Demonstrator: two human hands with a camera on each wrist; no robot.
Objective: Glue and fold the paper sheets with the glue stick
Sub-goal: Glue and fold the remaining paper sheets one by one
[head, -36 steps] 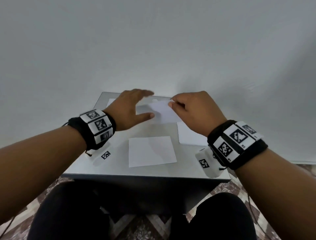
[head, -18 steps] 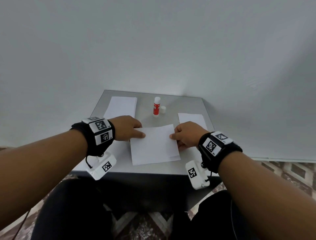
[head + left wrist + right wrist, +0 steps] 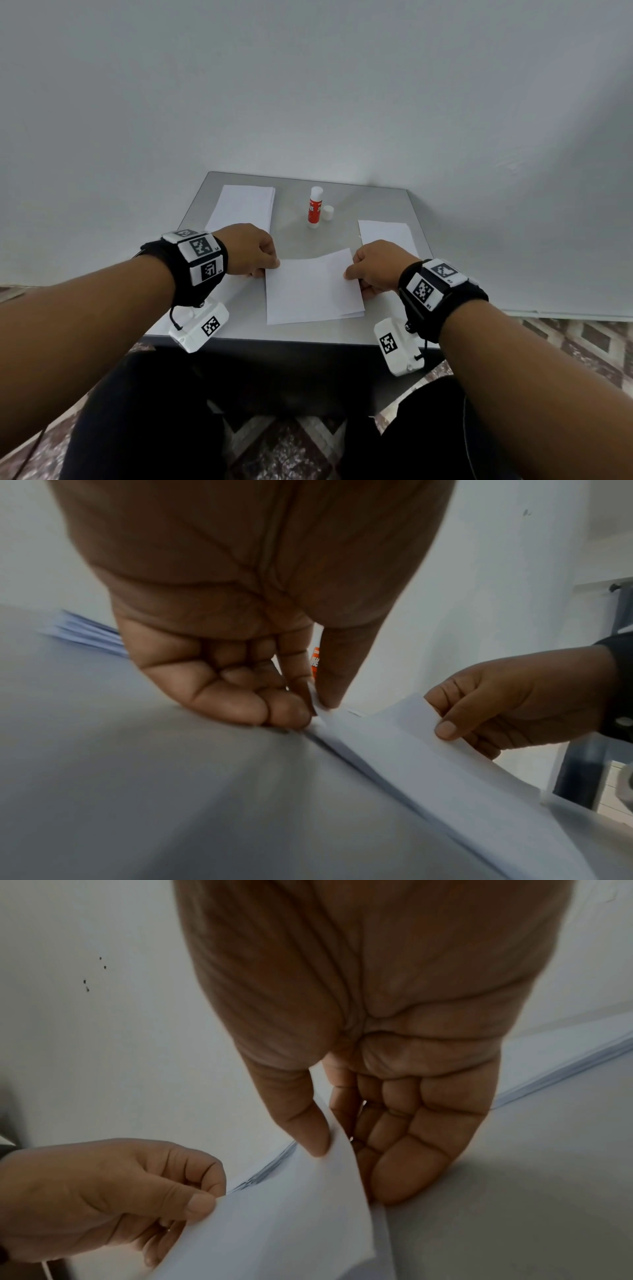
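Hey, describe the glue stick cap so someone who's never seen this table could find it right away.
Start at the small grey table against the white wall and look to its far middle, beyond the sheet held by both hands. There a red and white glue stick stands upright, uncapped. The cap is the small white cylinder just right of the stick's base, far shorter than the stick and the only loose thing there that is not paper.

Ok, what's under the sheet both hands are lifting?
Under the lifted sheet, pinched by the left hand and right hand, another white sheet shows at the near right edge on the table. How many lie beneath is hidden.
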